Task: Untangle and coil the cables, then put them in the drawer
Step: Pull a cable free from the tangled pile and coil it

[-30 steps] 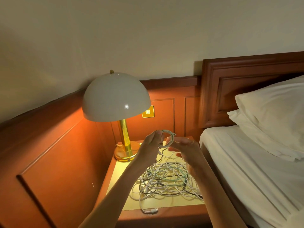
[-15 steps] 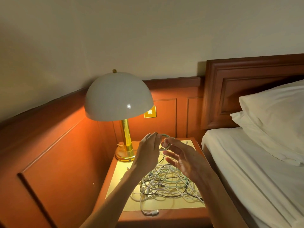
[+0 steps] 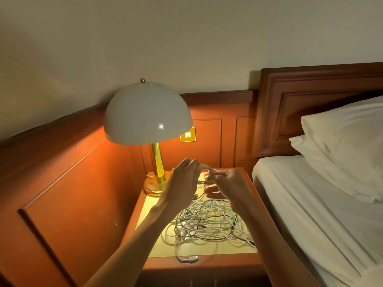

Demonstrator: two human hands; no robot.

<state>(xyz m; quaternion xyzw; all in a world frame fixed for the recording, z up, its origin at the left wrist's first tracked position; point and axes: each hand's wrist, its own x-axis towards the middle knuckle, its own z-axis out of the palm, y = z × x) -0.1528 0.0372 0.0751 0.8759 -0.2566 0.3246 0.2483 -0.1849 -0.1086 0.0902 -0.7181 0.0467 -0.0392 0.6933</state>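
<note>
Grip: left hand [image 3: 182, 184], right hand [image 3: 229, 186] pinching pale cable [image 3: 209, 168] above tangle [image 3: 207, 223]; lamp [image 3: 148, 114], bed [image 3: 310, 204] flank nightstand [image 3: 207, 264].

On the nightstand [image 3: 207, 251], lamp [image 3: 148, 114] blocks back-left, cable tangle [image 3: 207, 222] fills the middle (bed [image 3: 310, 204] hems the right).

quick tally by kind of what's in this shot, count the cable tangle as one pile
lamp: 1
nightstand: 1
bed: 1
pillows: 2
wall switch plate: 1
cable tangle: 1
total: 7
</note>
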